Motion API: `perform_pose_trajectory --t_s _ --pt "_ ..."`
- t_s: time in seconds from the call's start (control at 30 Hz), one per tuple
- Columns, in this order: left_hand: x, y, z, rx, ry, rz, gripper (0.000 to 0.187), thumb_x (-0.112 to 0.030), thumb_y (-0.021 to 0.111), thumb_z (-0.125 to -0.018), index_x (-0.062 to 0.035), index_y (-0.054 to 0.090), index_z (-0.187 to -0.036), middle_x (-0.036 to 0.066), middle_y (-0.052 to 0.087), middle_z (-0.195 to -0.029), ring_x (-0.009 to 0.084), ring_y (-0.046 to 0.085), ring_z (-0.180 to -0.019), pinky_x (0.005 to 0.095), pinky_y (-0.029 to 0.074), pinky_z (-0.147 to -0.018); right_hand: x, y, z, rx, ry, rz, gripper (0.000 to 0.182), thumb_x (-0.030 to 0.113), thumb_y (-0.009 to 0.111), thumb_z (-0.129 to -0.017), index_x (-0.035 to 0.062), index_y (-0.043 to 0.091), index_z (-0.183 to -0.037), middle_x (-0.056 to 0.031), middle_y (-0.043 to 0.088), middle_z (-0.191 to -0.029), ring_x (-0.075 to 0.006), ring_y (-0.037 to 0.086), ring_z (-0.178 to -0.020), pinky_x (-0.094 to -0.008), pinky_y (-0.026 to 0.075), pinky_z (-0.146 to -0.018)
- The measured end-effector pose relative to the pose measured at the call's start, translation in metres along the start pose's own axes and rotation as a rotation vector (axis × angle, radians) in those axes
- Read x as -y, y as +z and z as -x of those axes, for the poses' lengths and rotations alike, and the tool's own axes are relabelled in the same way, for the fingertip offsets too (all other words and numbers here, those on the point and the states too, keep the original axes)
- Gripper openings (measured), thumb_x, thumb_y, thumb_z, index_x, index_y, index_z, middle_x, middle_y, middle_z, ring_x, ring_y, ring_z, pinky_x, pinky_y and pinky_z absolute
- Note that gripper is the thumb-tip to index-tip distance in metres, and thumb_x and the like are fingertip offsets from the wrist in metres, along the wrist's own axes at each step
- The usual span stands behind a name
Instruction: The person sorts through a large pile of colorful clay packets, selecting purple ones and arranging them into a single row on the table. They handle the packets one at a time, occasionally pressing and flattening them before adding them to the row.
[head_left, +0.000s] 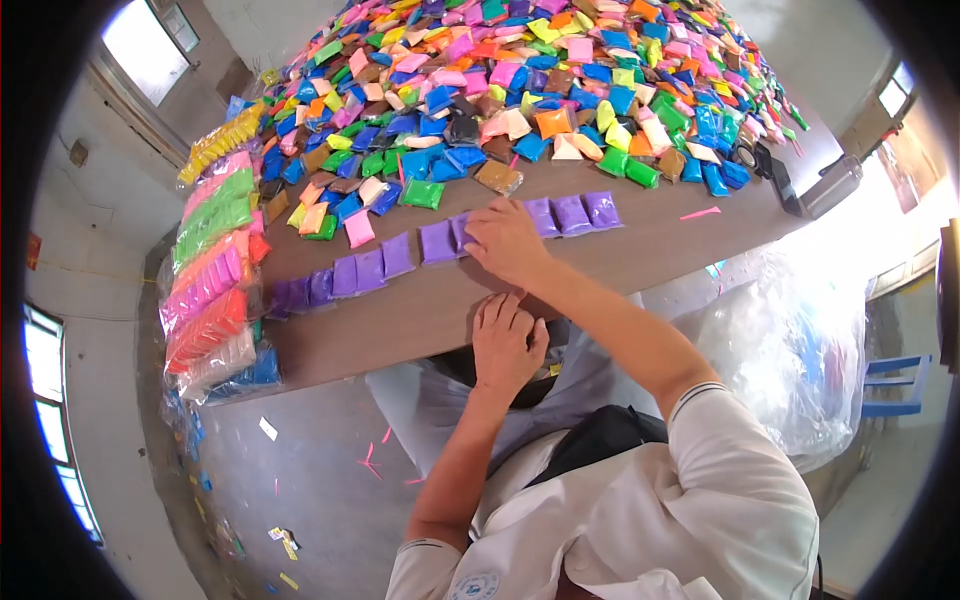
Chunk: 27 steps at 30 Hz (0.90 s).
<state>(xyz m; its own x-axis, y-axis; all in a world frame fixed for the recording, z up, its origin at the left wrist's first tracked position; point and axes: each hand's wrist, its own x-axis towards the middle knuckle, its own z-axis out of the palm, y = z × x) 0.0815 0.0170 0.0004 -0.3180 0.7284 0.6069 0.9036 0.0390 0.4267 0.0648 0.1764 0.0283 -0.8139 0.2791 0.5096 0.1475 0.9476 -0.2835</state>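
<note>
A row of small purple packets (437, 243) runs across the front of the brown table, some overlapping and with gaps in places. Over the middle of this row, my right hand (508, 240) has its fingers bent down and closed on a purple packet, which it partly covers. More purple packets (571, 215) lie just right of that hand. My left hand (507, 345) rests at the table's front edge, below the right wrist. Its fingers are loosely bent and side by side, with nothing seen in them. A brown packet (498, 178) lies just beyond my right hand.
A large heap of multicoloured packets (560, 95) covers the back of the table (400, 320). Bagged rows of same-coloured packets (205, 290) line the left edge. A dark device (785, 180) stands at the right corner, above a big clear plastic bag (780, 350) and a blue stool (895, 385).
</note>
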Motion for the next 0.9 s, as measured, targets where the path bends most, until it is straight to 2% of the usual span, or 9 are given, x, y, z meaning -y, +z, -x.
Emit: perform_pose_trajectory --t_s 0.17,0.27,0.37,0.47,0.57,0.7,0.8,0.9 --pt "-0.003 -0.001 -0.001 0.015 0.004 -0.024 0.015 -0.01 0.072 -0.074 -0.0047 0.058 -0.078 0.015 0.063 -0.111 0.0367 0.056 -0.108 0.0492 0.043 -0.096 0.014 0.012 -0.002 -0.048 0.005 -0.061 0.02 0.018 0.075 -0.077 0.0067 0.07 -0.092 -0.0036 0.068 -0.102 -0.0278 0.058 -0.103 -0.0426 0.044 -0.091" --pt "-0.004 -0.001 -0.001 0.037 -0.007 -0.008 0.018 -0.011 0.071 -0.075 -0.0052 0.054 -0.074 0.015 0.063 -0.114 0.0369 0.055 -0.11 0.0493 0.042 -0.098 0.012 -0.001 0.009 -0.237 0.047 -0.105 0.019 0.017 0.074 -0.078 0.0063 0.069 -0.093 -0.0056 0.067 -0.102 -0.0293 0.058 -0.101 -0.0428 0.044 -0.091" --pt "-0.002 -0.001 0.0 0.028 0.013 -0.012 0.019 -0.011 0.071 -0.075 -0.0054 0.053 -0.073 0.015 0.064 -0.118 0.0368 0.055 -0.113 0.0496 0.042 -0.099 -0.002 -0.027 0.031 -0.374 0.154 -0.01 0.019 0.015 0.073 -0.079 0.0051 0.068 -0.094 -0.0079 0.067 -0.102 -0.0303 0.057 -0.1 -0.043 0.044 -0.091" --pt "-0.002 0.002 0.001 0.007 0.02 -0.016 0.019 -0.01 0.071 -0.075 -0.0057 0.052 -0.072 0.014 0.063 -0.122 0.0367 0.055 -0.115 0.0502 0.042 -0.1 -0.02 -0.04 0.055 -0.218 0.287 0.041 0.022 0.016 0.072 -0.079 0.0037 0.067 -0.096 -0.0091 0.066 -0.106 -0.0301 0.057 -0.101 -0.0425 0.044 -0.092" --pt "0.0 0.004 0.001 0.003 0.031 -0.025 0.02 -0.01 0.071 -0.075 -0.0058 0.052 -0.072 0.014 0.063 -0.123 0.0368 0.055 -0.116 0.0507 0.042 -0.1 -0.016 -0.034 0.062 -0.277 0.186 0.14 0.023 0.018 0.07 -0.078 0.0029 0.067 -0.095 -0.01 0.064 -0.106 -0.0299 0.056 -0.102 -0.0432 0.044 -0.09" --pt "0.0 0.004 0.003 0.016 0.029 -0.049 0.021 -0.01 0.071 -0.075 -0.0058 0.051 -0.071 0.015 0.063 -0.123 0.0372 0.055 -0.116 0.0512 0.042 -0.1 -0.013 -0.036 0.059 -0.253 0.171 0.084 0.028 0.019 0.07 -0.078 0.0029 0.065 -0.1 -0.0107 0.063 -0.111 -0.0306 0.055 -0.104 -0.0439 0.044 -0.092" --pt "-0.001 0.003 0.004 0.027 0.027 -0.058 0.021 -0.01 0.071 -0.075 -0.0058 0.051 -0.071 0.015 0.063 -0.124 0.0376 0.055 -0.116 0.0516 0.042 -0.1 -0.018 -0.048 0.06 -0.31 0.252 0.039 0.029 0.02 0.07 -0.082 0.0042 0.067 -0.107 -0.0106 0.063 -0.119 -0.0319 0.054 -0.116 -0.0425 0.042 -0.098" --pt "-0.002 0.002 0.002 0.033 0.028 -0.054 0.02 -0.01 0.071 -0.075 -0.0057 0.051 -0.07 0.015 0.063 -0.125 0.0381 0.055 -0.116 0.0522 0.042 -0.101 -0.029 -0.074 0.067 -0.42 0.342 0.26 0.031 0.02 0.07 -0.085 0.0048 0.067 -0.112 -0.013 0.063 -0.121 -0.0343 0.052 -0.122 -0.0433 0.041 -0.101"
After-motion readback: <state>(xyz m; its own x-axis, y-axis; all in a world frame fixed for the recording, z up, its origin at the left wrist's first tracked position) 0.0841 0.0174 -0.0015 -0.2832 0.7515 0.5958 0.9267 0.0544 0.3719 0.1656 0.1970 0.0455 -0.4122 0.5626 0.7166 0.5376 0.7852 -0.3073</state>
